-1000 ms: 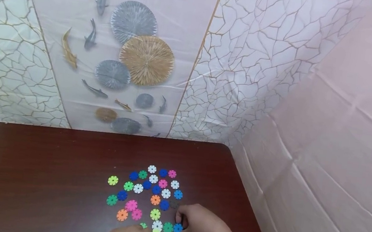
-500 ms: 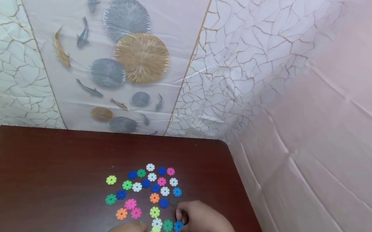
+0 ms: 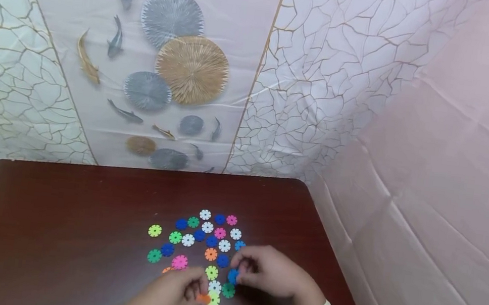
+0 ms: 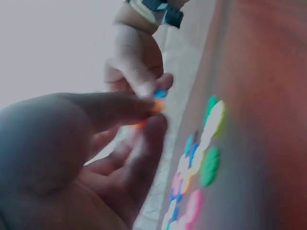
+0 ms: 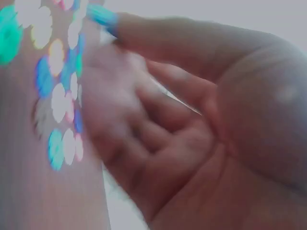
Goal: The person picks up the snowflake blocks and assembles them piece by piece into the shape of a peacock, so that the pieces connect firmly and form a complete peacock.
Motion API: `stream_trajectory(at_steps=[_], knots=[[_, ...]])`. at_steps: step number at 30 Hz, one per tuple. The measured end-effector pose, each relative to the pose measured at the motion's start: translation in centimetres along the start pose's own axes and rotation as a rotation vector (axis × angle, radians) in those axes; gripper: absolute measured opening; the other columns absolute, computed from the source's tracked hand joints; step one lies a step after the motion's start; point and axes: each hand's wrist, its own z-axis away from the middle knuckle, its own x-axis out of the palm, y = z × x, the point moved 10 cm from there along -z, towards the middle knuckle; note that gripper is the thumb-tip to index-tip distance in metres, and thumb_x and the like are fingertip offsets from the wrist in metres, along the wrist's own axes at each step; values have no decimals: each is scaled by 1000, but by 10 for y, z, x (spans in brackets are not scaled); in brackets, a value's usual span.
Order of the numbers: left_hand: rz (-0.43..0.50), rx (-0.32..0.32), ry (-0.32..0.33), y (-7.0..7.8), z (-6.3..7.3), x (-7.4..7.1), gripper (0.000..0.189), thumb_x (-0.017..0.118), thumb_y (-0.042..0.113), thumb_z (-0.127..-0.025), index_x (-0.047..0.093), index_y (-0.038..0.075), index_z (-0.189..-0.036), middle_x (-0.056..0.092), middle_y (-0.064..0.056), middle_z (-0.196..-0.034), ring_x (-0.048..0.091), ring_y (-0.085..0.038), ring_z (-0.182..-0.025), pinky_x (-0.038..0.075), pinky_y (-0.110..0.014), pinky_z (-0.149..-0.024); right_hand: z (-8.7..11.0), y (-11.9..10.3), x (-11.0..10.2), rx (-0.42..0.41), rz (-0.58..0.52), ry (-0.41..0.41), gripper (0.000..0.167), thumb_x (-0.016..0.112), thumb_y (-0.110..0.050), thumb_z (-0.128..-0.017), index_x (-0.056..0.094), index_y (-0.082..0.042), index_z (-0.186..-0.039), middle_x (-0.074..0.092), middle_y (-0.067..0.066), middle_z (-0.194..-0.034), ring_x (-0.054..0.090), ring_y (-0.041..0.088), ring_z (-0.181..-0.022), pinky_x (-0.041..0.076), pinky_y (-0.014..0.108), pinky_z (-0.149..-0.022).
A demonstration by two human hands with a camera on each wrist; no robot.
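Note:
My left hand [image 3: 177,291] pinches an orange notched plastic disc [image 3: 203,299] between thumb and fingertips, beside a yellow disc [image 3: 213,300]. Across from it, my right hand [image 3: 273,272] pinches a blue notched disc [image 3: 233,276], which also shows at the thumb tip as a blue disc [image 5: 103,18] in the right wrist view. The blue disc appears just above a green disc [image 3: 228,290]. A white disc [image 3: 214,287] lies between the two hands. In the left wrist view the held orange disc [image 4: 159,105] is partly covered by the thumb and fingers.
Several flat notched discs lie on the dark red table [image 3: 56,231], among them a pink one [image 3: 179,262], a lone yellow one [image 3: 154,231] and an orange one [image 3: 211,254]. Patterned cloth [image 3: 305,104] hangs behind the table, and pink cloth [image 3: 448,208] on the right.
My left hand has come up and right, bringing the orange disc into view. My right hand has lifted the blue disc from beside the green one and moved up slightly.

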Motion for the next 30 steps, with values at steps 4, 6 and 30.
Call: stream_trajectory(at_steps=[4,6,30], knots=[[-25,29,214,14,3,-41,19,86,27,-103,67,27,-105,71,7,-88,67,-9,-71,62,-26,-62,-11,-18,-16,-55,-112,131,10,81,-26,-107,76,-22,-114,74,-4,-95,71,15,-86,65,31,-76],[-21,17,331,18,4,-63,20,88,26,-101,68,26,-106,73,6,-90,70,-12,-73,64,-27,-65,-18,-25,-22,-77,-174,188,12,81,-24,-107,74,-19,-115,74,0,-94,73,20,-84,66,34,-72],[156,-56,669,10,11,-121,20,92,41,-96,86,27,-110,86,6,-103,84,-21,-96,65,-29,-80,-65,-48,-4,-77,-752,364,27,77,-8,-106,73,6,-129,79,12,-95,77,14,-74,69,29,-74]])
